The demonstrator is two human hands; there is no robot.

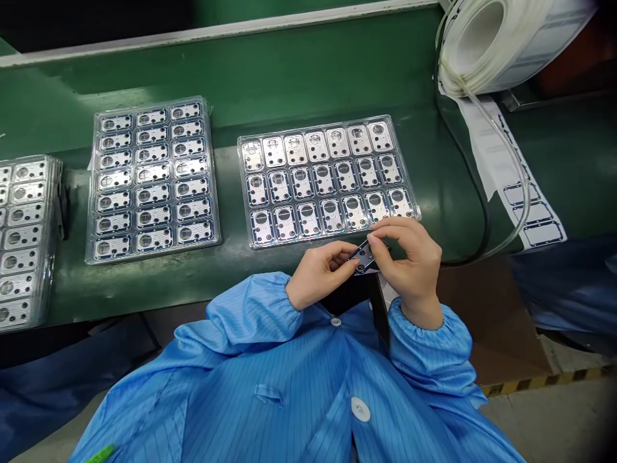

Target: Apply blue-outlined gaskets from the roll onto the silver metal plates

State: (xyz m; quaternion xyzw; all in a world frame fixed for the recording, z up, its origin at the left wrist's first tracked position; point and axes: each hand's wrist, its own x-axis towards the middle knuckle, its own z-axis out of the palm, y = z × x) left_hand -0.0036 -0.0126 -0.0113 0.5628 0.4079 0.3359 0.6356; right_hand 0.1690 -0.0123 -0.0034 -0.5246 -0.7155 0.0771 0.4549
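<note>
Between my two hands, at the front edge of the green bench, is a small flat metal plate (365, 256) with dark edging and round holes. My left hand (322, 270) pinches its left end between thumb and fingers. The thumb and fingertips of my right hand (409, 260) close on its upper right end, partly hiding it. Just beyond my hands lies a clear plastic tray (418, 212) with rows of similar plates. Those in its far row look plain silver, while the two nearer rows have dark blue edging.
Left of that tray sits a stack of clear trays (216, 235) filled with plates. Another stack (54, 193) is cut off at the left edge. A large label roll (520, 45) stands at upper right, its strip (542, 225) hanging over the bench (308, 71) beside a dark cable (475, 167).
</note>
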